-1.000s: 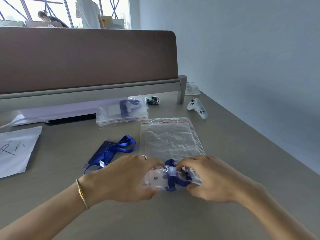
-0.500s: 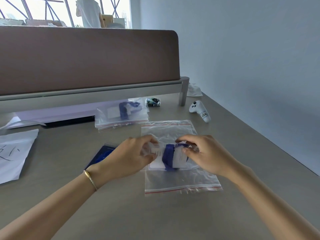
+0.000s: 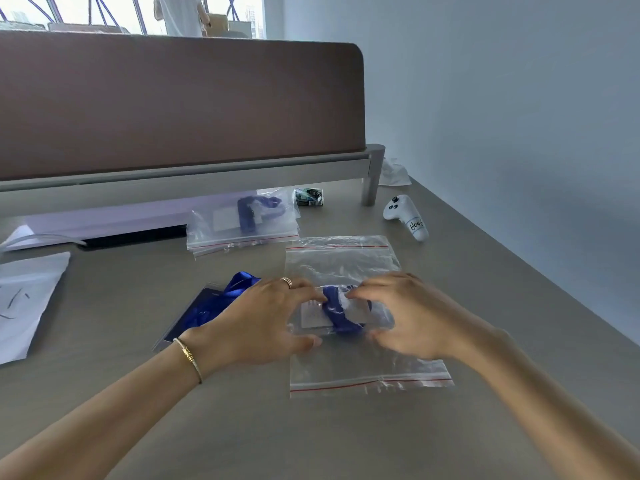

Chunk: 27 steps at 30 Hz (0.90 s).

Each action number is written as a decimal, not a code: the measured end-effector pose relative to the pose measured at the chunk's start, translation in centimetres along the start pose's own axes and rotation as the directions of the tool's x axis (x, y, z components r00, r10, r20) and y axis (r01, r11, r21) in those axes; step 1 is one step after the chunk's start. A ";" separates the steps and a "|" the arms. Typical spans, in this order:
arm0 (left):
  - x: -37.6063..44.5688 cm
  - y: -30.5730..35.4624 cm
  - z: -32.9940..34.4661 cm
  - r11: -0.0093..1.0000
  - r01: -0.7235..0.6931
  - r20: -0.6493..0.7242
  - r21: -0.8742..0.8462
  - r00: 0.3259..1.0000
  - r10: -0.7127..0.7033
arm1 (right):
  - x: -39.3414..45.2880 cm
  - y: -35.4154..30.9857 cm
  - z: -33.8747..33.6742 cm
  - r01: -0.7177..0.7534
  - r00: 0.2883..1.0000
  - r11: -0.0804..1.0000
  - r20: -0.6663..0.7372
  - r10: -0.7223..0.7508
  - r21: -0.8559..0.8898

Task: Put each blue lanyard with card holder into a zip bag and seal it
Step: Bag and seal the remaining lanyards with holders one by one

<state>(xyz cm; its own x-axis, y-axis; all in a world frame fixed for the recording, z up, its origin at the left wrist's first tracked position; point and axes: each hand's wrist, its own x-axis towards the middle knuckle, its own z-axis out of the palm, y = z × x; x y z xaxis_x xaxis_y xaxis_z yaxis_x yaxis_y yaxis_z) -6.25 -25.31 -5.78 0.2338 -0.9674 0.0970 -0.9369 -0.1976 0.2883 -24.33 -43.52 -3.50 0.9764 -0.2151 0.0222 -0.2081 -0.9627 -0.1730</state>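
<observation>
Now, in the head view, the bag (image 3: 363, 344) lies flat on the worktop (image 3: 346, 438) with its red zip line at 6 o'clock, the lanyard (image 3: 341, 311) and card holder (image 3: 313, 313) deep inside; a second ago that bundle sat at the near edge in both hands, so insertion looks done and sealing remains. The left hand (image 3: 263, 320) and right hand (image 3: 412, 317) arch over the bag, fingers spread and curved, tips pressing the bundle through the plastic. A second lanyard (image 3: 221, 299) waits at 9 o'clock, a filled bag (image 3: 242, 220) at 11 o'clock.
</observation>
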 end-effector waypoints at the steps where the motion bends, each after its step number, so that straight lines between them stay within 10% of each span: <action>1: 0.1 0.1 0.1 1.000 -0.004 0.009 0.014 1.000 0.004 | 0.0 0.0 0.3 -0.001 1.000 1.000 0.008 0.001 -0.008; 16: 0.6 0.6 -1.2 0.955 0.075 -0.149 -0.286 0.981 -0.122 | 0.0 1.3 0.0 -0.048 0.970 0.928 -0.204 0.132 0.370; 27: 2.7 -1.2 1.0 0.953 0.270 -0.171 -0.141 0.941 -0.292 | 2.4 2.3 1.6 -0.131 0.951 0.988 -0.270 0.149 0.080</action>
<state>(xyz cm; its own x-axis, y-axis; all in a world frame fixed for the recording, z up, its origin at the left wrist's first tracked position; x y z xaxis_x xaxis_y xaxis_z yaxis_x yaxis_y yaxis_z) -4.77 -27.83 -6.82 0.5379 -0.8256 0.1703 -0.7926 -0.4266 0.4356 -22.36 -46.01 -5.41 0.8822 -0.3919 0.2612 -0.3293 -0.9097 -0.2529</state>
